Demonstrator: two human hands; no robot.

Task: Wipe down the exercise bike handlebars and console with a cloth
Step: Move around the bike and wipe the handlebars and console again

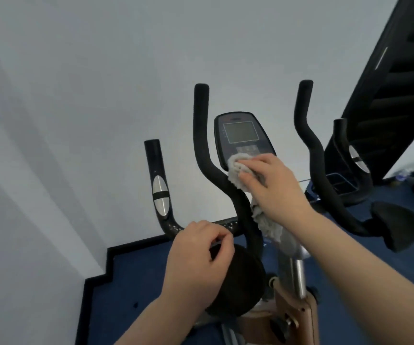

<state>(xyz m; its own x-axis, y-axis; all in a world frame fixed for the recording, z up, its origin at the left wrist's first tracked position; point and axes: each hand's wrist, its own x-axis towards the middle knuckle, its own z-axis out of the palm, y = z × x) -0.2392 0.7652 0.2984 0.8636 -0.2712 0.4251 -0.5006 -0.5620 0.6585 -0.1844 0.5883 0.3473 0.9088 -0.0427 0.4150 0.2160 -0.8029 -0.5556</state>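
The exercise bike's dark console [240, 135] with a grey screen stands between two curved black foam handlebars, the left handlebar [202, 135] and the right handlebar [308, 135]. My right hand [273, 185] presses a crumpled grey cloth [235, 173] against the console's lower edge, and the cloth's tail hangs down behind the left bar. My left hand [198, 255] rests with curled fingers on a round black elbow pad [240, 282], near the lower crossbar. A side grip [157, 185] with silver pulse sensors rises at the left.
A white wall fills the background, close behind the bike. A second black elbow pad [397, 225] sits at the right. A tall black machine [395, 83] leans at the far right. Blue floor [136, 277] with a black skirting lies below.
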